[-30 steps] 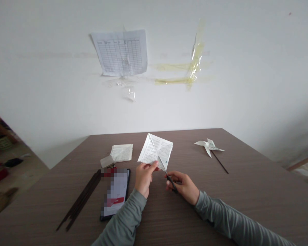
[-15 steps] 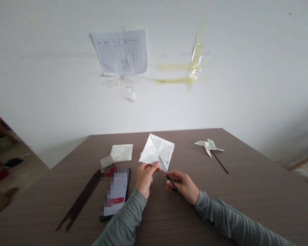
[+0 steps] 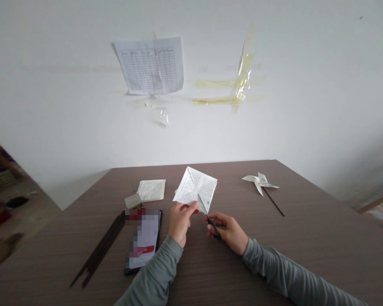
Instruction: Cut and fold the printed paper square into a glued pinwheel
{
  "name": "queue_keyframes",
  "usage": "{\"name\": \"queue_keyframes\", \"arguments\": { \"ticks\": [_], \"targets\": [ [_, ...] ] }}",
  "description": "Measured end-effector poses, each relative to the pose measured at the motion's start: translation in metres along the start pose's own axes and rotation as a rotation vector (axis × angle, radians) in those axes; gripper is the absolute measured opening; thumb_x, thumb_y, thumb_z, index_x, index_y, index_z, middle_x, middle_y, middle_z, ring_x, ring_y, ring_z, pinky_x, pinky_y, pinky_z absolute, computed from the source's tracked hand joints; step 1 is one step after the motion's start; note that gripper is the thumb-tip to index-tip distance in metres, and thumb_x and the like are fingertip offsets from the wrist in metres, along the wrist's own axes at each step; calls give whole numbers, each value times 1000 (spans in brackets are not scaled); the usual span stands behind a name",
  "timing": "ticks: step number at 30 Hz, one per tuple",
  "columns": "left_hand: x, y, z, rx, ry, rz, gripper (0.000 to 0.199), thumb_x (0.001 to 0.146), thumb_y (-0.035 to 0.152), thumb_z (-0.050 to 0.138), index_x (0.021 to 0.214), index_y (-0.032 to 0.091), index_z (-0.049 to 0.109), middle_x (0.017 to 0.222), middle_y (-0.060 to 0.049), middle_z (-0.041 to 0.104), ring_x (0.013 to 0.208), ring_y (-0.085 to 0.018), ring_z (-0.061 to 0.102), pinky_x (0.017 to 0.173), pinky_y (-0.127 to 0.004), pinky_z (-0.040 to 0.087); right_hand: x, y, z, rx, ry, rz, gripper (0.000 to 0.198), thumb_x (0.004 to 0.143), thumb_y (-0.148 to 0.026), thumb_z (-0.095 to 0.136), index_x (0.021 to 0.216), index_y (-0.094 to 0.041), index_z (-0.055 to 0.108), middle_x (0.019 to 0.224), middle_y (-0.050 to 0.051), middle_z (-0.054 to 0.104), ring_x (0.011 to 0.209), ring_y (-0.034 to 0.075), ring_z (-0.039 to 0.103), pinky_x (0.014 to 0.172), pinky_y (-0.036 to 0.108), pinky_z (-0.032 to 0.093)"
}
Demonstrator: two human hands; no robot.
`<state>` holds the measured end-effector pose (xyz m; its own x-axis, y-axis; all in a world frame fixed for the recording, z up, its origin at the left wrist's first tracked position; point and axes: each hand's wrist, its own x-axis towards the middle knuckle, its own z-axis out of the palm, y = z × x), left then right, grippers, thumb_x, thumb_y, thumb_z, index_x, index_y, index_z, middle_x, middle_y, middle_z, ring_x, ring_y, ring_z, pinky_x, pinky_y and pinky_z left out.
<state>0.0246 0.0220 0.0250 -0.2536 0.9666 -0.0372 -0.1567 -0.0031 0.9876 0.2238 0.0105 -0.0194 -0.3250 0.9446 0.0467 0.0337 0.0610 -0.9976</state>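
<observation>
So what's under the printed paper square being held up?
Under the paper square, held by the left hand, only bare table shows. The scissors in the right hand cut into its lower edge. The strip directly behind is hidden.

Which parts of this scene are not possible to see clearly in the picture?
Head view only:
- Phone screen: pixelated, content unreadable.
- Printed paper square: text too small to read; its near corner is covered by the left hand.
- Scissors: handles hidden inside the right hand.
- Wall sheet: table entries too small.
- Dark sticks: count unclear, they overlap.
</observation>
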Motion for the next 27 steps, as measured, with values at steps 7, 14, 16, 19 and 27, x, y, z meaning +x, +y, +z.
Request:
{"name": "queue_keyframes", "arguments": {
  "ticks": [7,14,16,19,27],
  "targets": [
    [-1,0,0,4,1,1,34,79,36,109,77,23,79,70,-4,85,71,-25,86,47,-21,34,-1,-1,1,10,1,9,63,76,-83,111,99,-30,85,79,6,86,71,29,76,72,44,67],
    [-2,5,2,14,27,0,27,81,35,106,80,22,82,76,-8,89,77,-28,89,47,-22,34,-2,-3,2,26,-2,4,66,75,-82,112,107,-30,88,79,5,84,69,28,76,68,41,66],
    [-2,5,2,14,28,-4,24,81,33,104,79,22,82,76,-8,89,76,-28,89,47,-22,34,-2,-2,1,16,-5,1,66,76,-83,112,107,-30,88,79,5,84,69,28,76,69,41,66],
    [-1,4,2,-6,22,-9,23,80,31,103,78,22,82,77,-9,89,76,-28,89,47,-22,33,-1,0,1,4,-8,-9,69,78,-85,110,109,-28,87,78,5,85,68,26,74,68,41,65],
    [0,1,0,-25,7,0,27,79,34,107,81,21,83,77,-9,90,75,-27,88,48,-22,32,1,6,1,14,10,-21,71,78,-86,111,108,-27,88,76,6,86,67,27,75,69,42,66]
  ]
}}
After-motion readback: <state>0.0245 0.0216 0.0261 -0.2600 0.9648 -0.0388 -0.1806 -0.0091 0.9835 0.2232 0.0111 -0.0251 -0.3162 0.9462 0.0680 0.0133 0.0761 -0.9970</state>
